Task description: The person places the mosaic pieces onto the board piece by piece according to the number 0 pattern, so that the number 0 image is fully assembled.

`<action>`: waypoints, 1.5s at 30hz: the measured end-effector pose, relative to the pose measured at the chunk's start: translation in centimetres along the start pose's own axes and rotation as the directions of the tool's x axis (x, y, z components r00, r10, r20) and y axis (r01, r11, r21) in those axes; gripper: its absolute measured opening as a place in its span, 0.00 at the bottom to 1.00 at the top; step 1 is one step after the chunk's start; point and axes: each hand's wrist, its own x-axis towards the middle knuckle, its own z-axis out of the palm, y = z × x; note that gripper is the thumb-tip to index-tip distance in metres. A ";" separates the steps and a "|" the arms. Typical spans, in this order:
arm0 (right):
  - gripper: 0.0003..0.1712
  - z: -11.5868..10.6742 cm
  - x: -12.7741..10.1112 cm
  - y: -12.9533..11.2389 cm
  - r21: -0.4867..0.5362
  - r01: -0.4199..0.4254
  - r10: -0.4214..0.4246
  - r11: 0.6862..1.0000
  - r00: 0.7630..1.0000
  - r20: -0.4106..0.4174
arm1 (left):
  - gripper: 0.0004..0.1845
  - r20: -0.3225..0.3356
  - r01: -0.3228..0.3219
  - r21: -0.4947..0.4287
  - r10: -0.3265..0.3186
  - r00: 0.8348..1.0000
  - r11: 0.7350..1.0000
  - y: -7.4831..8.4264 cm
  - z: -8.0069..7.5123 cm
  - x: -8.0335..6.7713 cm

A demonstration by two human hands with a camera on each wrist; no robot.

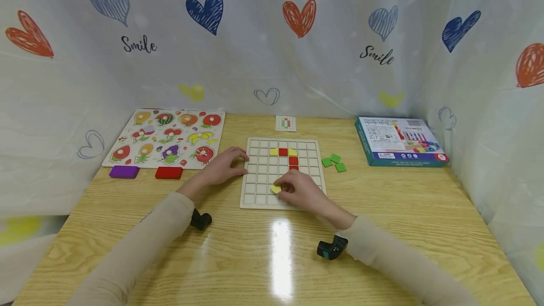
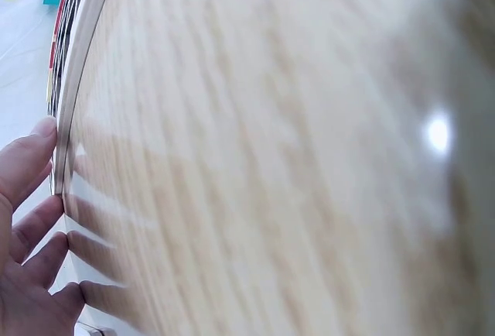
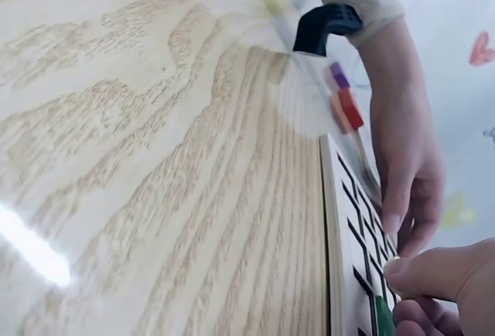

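From my head view, I see the right hand [image 1: 302,191] low in the centre of the frame, its fingers curled down and pinching a small flat yellow tile [image 1: 276,189] against the wooden grid board [image 1: 250,188]. The tile sits over a cell in the lower middle rows of the board, just at the fingertips. The board is a pale square of plywood cut into a lattice of square recesses; near its top edge a few cells are filled with red tiles [image 1: 289,156] and yellow ones beside them.

My left hand [image 1: 224,166] lies flat at the board's left edge, fingers relaxed and fairly straight, touching the rim (the left wrist view shows the fingertips [image 2: 35,146] against that thin wooden edge). It grips nothing.

Right of the board, three green square tiles [image 1: 334,162] lie loose on the glossy wood-grain table [image 1: 425,211]. Further right sits a blue cardboard box [image 1: 397,141]. In the upper left of the tabletop rests a fruit peg puzzle [image 1: 165,138], flat and printed, with a purple block [image 1: 124,172] and a red block [image 1: 168,173] just below it. A small pattern card [image 1: 285,123] lies beyond the board's top edge, against a white curtain with drawn hearts.
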 end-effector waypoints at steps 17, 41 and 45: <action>0.13 0.9 1.0 -0.2 -0.106 -0.012 0.012 0.994 1.000 0.004 | 0.17 -0.004 -0.006 -0.004 0.006 1.000 1.000 -0.1 0.1 0.1; 0.10 0.9 1.1 0.2 -0.126 -0.001 0.000 0.992 1.000 -0.008 | 0.17 0.001 0.004 -0.002 -0.004 1.000 1.000 0.0 0.1 0.2; 0.10 1.0 1.1 0.3 -0.125 0.001 -0.002 0.992 1.000 -0.011 | 0.17 0.000 0.006 -0.001 -0.006 1.000 1.000 0.0 0.1 0.1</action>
